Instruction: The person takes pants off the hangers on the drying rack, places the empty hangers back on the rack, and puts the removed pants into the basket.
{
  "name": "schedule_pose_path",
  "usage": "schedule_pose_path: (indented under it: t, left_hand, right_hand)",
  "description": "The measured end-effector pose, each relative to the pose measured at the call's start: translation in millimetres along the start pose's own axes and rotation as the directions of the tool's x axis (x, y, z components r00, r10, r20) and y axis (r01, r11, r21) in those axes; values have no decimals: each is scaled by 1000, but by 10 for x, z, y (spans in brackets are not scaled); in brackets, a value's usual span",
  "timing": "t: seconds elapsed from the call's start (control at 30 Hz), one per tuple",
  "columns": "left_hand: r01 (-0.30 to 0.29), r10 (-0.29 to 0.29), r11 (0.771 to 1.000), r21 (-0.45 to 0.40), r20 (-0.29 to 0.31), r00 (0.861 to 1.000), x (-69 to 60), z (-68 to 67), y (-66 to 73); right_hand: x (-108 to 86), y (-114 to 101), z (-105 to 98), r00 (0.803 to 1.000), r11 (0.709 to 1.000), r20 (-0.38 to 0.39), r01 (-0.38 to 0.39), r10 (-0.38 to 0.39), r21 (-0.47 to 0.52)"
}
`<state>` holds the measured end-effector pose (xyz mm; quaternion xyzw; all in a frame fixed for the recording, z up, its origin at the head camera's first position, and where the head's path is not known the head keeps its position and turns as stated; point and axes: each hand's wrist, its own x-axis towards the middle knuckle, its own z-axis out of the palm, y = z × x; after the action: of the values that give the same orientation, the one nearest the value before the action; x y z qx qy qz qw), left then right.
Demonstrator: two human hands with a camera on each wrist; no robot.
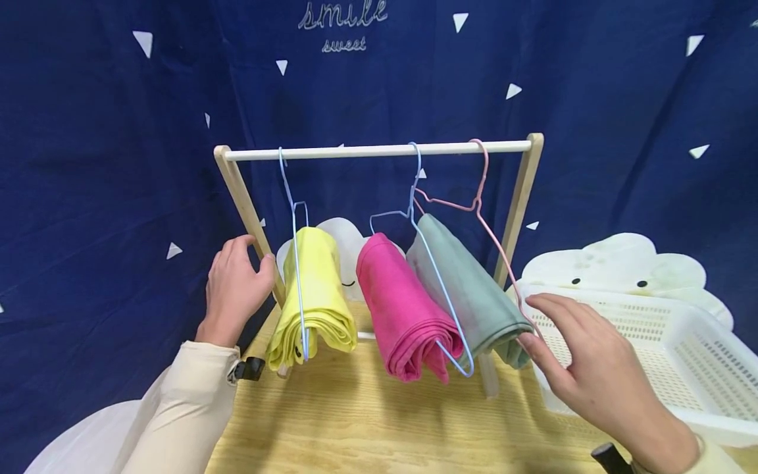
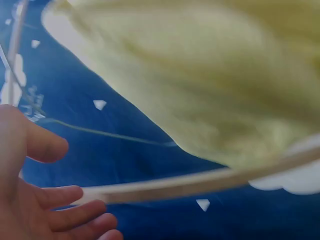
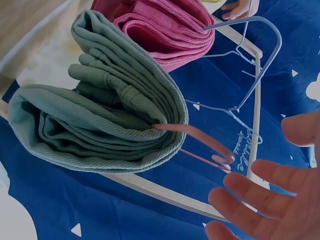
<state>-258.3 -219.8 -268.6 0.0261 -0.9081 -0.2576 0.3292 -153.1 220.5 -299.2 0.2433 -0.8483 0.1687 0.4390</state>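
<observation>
A small clothes rack (image 1: pixel 349 152) with wooden posts and a white rail carries three hangers. Folded yellow cloth (image 1: pixel 316 270) drapes over the left blue hanger (image 1: pixel 297 263). Magenta cloth (image 1: pixel 397 296) is on another blue hanger (image 1: pixel 441 280), and grey-green cloth (image 1: pixel 458 270) on the pink hanger (image 1: pixel 496 242) at the right. My left hand (image 1: pixel 237 286) hovers beside the left post, fingers spread and holding nothing. Close to the pink hanger's near corner is my right hand (image 1: pixel 604 362), thumb and fingers apart; the right wrist view shows its relaxed fingers (image 3: pixel 255 192) not gripping the hanger.
A white perforated basket (image 1: pixel 669 336) stands right of the rack, on the wooden table (image 1: pixel 355 428). Behind hangs a dark blue curtain (image 1: pixel 118 131) with white triangles. White cloud shapes (image 1: pixel 616 263) show behind the basket and rack.
</observation>
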Motion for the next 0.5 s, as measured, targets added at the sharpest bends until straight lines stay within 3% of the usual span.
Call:
schedule_pose_path:
  t: [0.2,0.5]
  left_hand:
    - [53,-52,998,25,-13,999,164,73,-135]
    - [111,-111,994,12,23,994,261,83,-276]
  right_hand:
    - [-8,-1,-13,1000,1000,6,-10,10,-7]
    - [15,-20,2,1000,1000,8,9,-9,-12]
